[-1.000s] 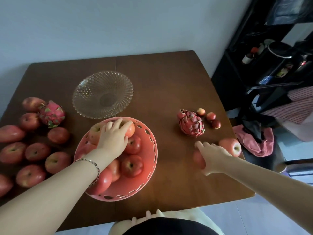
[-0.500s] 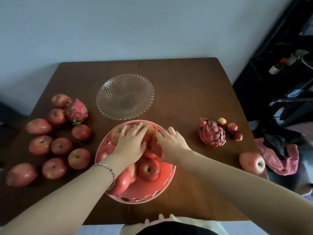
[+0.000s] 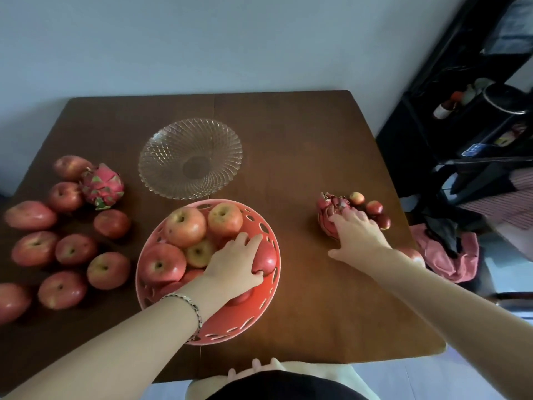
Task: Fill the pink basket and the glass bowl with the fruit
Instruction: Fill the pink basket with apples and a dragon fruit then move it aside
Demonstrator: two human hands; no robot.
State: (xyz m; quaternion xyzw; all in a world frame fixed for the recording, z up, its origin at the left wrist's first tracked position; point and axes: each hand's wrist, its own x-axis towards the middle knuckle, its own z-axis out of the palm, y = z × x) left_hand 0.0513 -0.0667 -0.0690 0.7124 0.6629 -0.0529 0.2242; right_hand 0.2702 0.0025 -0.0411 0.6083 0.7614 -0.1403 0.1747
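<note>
On the brown desk point(image 3: 302, 157), the left hand point(image 3: 230, 269) rests with fingers spread over an apple point(image 3: 266, 258) inside the near, apple-filled pink basket point(image 3: 256, 319); the right hand point(image 3: 359, 241), fingers apart, touches a dragon fruit point(image 3: 328, 210) at right, while the glass bowl point(image 3: 190, 158) sits just beyond the basket.

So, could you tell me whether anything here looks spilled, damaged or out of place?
Nothing looks spilled or damaged. The one imbalance: the pink basket is heaped with apples while the glass bowl behind it holds nothing. The right hand rests on a dragon fruit.
</note>
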